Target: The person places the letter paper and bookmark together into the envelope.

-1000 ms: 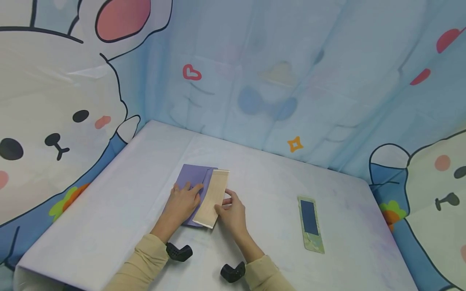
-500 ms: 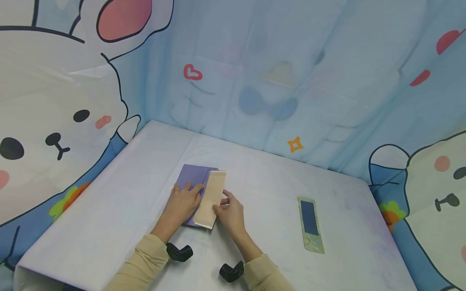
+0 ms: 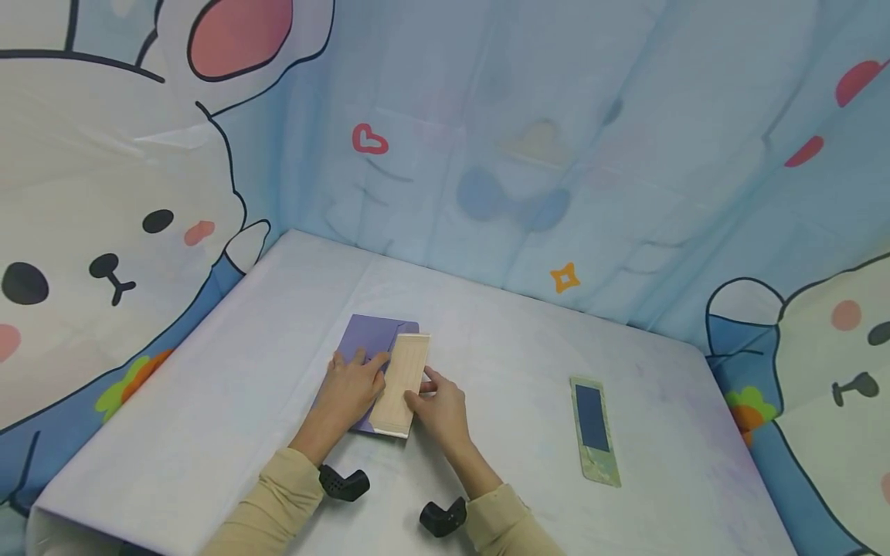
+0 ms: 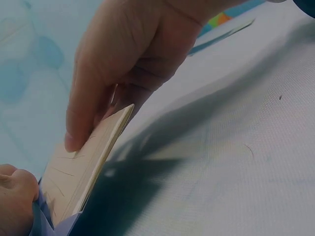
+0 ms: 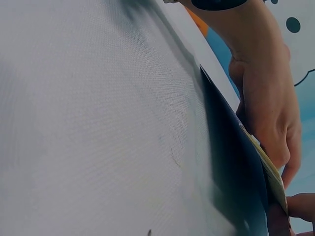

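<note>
I am seeing the left hand (image 3: 350,390) lying over the purple folder (image 3: 373,333), its fingers extending loosely and pressing on the cover, while its thumb side is sitting right beside the pale wooden-looking strip (image 3: 403,378). The right hand (image 3: 443,405) is pinching that strip's right edge between thumb and fingers, nearly closing on its thin side. The strip is overlapping the folder's right side and running lengthwise along it, tilting up off the table (image 3: 501,371) near the right hand; whether it is sitting partly inside the folder or only resting on top, I am not managing to tell. Well apart to the right, a green flat piece (image 3: 607,467) with a dark blue panel is lying on the table, and a black fixture (image 3: 344,484) is showing beside each cuff
</note>
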`<state>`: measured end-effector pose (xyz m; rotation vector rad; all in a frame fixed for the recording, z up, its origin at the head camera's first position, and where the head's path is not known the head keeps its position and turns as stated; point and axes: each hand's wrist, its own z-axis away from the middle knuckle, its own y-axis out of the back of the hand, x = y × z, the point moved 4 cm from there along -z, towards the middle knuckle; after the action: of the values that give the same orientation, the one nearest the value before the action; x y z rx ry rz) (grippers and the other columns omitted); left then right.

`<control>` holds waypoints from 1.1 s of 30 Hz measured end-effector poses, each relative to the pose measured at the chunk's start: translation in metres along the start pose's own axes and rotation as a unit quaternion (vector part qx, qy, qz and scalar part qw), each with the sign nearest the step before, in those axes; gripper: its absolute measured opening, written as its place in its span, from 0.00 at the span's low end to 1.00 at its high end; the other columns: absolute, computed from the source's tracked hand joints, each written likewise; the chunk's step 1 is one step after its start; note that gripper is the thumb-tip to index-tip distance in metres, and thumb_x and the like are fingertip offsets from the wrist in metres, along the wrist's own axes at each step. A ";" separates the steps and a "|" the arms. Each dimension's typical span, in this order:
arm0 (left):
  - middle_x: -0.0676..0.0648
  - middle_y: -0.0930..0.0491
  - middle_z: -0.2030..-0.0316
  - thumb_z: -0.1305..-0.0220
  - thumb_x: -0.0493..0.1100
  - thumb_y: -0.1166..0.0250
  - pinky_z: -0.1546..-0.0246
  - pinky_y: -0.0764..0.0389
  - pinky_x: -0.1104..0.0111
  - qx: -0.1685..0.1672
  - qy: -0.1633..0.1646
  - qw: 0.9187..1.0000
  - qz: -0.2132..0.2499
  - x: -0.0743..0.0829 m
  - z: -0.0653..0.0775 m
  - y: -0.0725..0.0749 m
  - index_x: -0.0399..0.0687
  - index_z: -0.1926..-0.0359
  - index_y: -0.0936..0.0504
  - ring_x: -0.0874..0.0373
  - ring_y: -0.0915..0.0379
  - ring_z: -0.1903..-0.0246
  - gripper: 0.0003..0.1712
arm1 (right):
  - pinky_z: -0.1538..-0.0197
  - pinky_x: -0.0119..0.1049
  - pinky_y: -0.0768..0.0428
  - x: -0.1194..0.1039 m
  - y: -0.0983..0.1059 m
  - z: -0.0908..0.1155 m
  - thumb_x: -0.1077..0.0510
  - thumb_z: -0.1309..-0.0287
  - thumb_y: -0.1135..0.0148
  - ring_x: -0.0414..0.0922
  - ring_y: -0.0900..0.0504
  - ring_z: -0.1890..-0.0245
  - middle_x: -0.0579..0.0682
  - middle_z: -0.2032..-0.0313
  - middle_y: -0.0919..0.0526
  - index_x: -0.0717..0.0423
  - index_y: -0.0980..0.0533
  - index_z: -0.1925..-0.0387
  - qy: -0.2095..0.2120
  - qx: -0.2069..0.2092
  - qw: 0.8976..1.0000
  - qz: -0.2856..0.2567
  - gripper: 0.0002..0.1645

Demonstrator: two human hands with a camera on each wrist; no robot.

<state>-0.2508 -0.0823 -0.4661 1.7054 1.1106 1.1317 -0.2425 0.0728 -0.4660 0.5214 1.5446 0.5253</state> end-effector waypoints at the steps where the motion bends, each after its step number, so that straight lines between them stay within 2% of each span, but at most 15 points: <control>1: 0.38 0.25 0.49 0.37 0.47 0.49 0.52 0.32 0.42 0.002 -0.002 1.000 -0.002 0.000 0.000 0.000 0.61 0.44 0.29 0.27 0.34 0.50 0.19 | 0.76 0.27 0.25 0.000 0.001 0.000 0.57 0.53 0.36 0.37 0.20 0.77 0.52 0.67 0.18 0.63 0.32 0.43 0.002 0.000 1.000 0.003 0.34; 6: 0.38 0.24 0.51 0.37 0.47 0.50 0.52 0.31 0.43 0.015 -0.008 1.000 0.000 0.001 0.002 0.001 0.61 0.45 0.28 0.27 0.33 0.51 0.19 | 0.77 0.27 0.25 -0.004 0.005 0.003 0.55 0.50 0.38 0.36 0.20 0.78 0.53 0.65 0.16 0.60 0.27 0.47 0.019 0.001 1.000 0.023 0.27; 12: 0.38 0.24 0.52 0.38 0.47 0.48 0.52 0.32 0.43 0.023 -0.003 1.000 0.003 0.000 0.002 0.001 0.60 0.46 0.27 0.27 0.32 0.53 0.18 | 0.77 0.27 0.25 -0.004 0.007 0.004 0.59 0.53 0.41 0.36 0.19 0.77 0.51 0.65 0.17 0.60 0.24 0.52 0.015 -0.010 1.000 0.011 0.23; 23: 0.37 0.26 0.48 0.37 0.48 0.50 0.50 0.34 0.42 -0.004 0.005 1.000 0.007 -0.001 0.002 -0.001 0.61 0.44 0.29 0.26 0.35 0.49 0.20 | 0.76 0.28 0.24 -0.003 0.006 0.001 0.59 0.52 0.43 0.37 0.19 0.77 0.50 0.69 0.17 0.60 0.22 0.54 0.011 -0.019 1.000 0.003 0.20; 28: 0.37 0.25 0.48 0.38 0.47 0.49 0.51 0.33 0.42 0.004 0.007 1.000 0.003 0.000 0.001 0.000 0.61 0.44 0.28 0.26 0.35 0.50 0.20 | 0.73 0.30 0.23 -0.007 0.012 -0.015 0.57 0.49 0.45 0.39 0.18 0.75 0.52 0.66 0.17 0.61 0.24 0.52 -0.012 -0.002 1.000 0.004 0.22; 33: 0.36 0.26 0.48 0.38 0.47 0.49 0.51 0.33 0.42 0.004 0.006 1.000 0.008 0.001 0.000 -0.001 0.60 0.45 0.27 0.27 0.34 0.50 0.20 | 0.69 0.31 0.21 -0.011 0.016 -0.037 0.58 0.46 0.45 0.40 0.17 0.74 0.55 0.65 0.17 0.63 0.26 0.50 -0.037 0.004 0.999 -0.018 0.22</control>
<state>-0.2503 -0.0812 -0.4668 1.7190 1.1128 1.1497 -0.2789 0.0783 -0.4465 0.5131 1.4834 0.4668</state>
